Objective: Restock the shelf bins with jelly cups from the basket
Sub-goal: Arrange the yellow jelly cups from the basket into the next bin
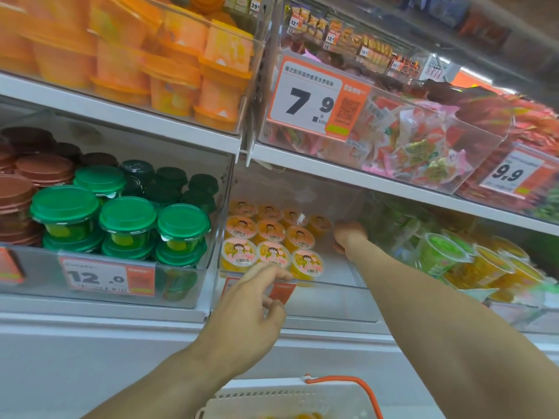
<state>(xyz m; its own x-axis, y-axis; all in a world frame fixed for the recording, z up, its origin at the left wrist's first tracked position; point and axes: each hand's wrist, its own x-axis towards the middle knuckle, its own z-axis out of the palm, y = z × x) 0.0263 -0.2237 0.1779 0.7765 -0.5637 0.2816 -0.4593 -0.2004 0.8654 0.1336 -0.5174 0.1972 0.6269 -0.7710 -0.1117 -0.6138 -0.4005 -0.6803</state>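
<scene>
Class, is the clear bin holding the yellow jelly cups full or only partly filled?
Partly filled: the cups fill the bin's left side; its right floor shows bare.

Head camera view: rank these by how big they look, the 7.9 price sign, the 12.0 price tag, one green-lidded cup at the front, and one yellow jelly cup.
1. 7.9 price sign
2. 12.0 price tag
3. green-lidded cup
4. yellow jelly cup

Apparent size only; the sign sits closer, which inflates it.
</scene>
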